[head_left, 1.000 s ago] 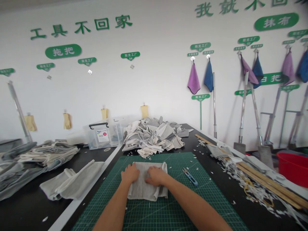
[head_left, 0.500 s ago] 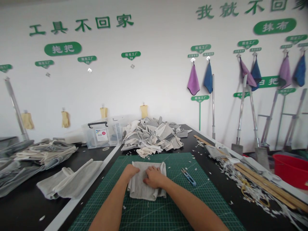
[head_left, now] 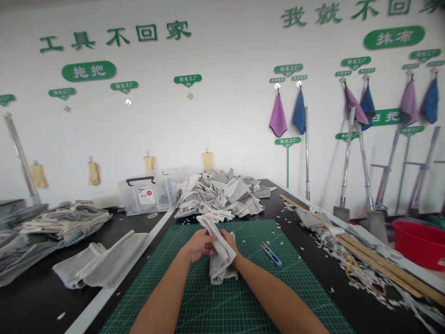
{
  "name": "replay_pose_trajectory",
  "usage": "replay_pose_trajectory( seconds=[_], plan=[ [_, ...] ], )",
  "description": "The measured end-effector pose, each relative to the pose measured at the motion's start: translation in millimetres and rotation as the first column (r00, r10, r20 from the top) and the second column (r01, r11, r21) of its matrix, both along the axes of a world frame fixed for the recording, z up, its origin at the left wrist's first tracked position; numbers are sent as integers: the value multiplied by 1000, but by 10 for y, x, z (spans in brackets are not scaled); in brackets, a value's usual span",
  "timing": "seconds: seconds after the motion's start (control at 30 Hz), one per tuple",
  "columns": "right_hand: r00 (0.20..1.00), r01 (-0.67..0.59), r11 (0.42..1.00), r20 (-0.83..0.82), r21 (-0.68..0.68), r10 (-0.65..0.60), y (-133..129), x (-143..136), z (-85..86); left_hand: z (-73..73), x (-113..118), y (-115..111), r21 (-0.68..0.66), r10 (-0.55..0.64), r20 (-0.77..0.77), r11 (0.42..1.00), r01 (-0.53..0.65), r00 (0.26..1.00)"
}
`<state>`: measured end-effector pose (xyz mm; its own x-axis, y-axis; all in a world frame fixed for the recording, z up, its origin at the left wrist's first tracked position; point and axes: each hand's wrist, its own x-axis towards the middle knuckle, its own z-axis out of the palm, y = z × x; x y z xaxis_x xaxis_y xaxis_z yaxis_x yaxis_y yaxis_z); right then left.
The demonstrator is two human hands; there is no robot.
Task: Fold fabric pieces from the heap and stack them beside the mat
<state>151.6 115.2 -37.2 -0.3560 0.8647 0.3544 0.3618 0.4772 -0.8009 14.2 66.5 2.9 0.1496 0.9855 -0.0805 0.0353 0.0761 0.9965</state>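
Observation:
A grey cloth (head_left: pixel 221 257), folded and tilted up, is between my two hands above the green cutting mat (head_left: pixel 167 297). My left hand (head_left: pixel 200 245) grips its left edge, thumb and fingers closed on the fabric. On the far right side of the cloth, my right hand (head_left: pixel 229 246) is wrapped round it, its fingers partly hidden behind the fabric. The cloth's lower end hangs down to the mat. Blue thread snips (head_left: pixel 271 255) lie on the mat to the right of my hands.
Behind the mat rises a heap of grey cloth pieces (head_left: pixel 222 192), beside a clear plastic box (head_left: pixel 148 197). More cloths (head_left: pixel 100 260) lie at left, near a stack of grey fabric (head_left: pixel 66 220). Wooden strips (head_left: pixel 378 264) and white scraps run along the right edge, before a red bucket (head_left: pixel 419 243).
The cloth lay flat on the mat under both hands; now it is lifted, folded narrower and tilted. Both hands have come closer together around it.

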Motion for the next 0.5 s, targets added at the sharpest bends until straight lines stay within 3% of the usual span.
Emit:
replay_pose_trajectory(
  seconds=[0.17, 0.37, 0.5],
  plan=[
    [967, 111, 974, -203, -197, -151, 108, 138, 72, -65, 57, 43, -4, 37, 12, 999, -37, 999],
    [959, -33, 919, -270, -393, -81, 63, 209, 172, -64, 60, 66, 3, 80, 16, 997, -80, 997],
    [953, -147, 866, -303, -478, -5, 5, 132, 212, -10, 108, 9, 25, 49, 33, 998, -49, 998]
  ],
)
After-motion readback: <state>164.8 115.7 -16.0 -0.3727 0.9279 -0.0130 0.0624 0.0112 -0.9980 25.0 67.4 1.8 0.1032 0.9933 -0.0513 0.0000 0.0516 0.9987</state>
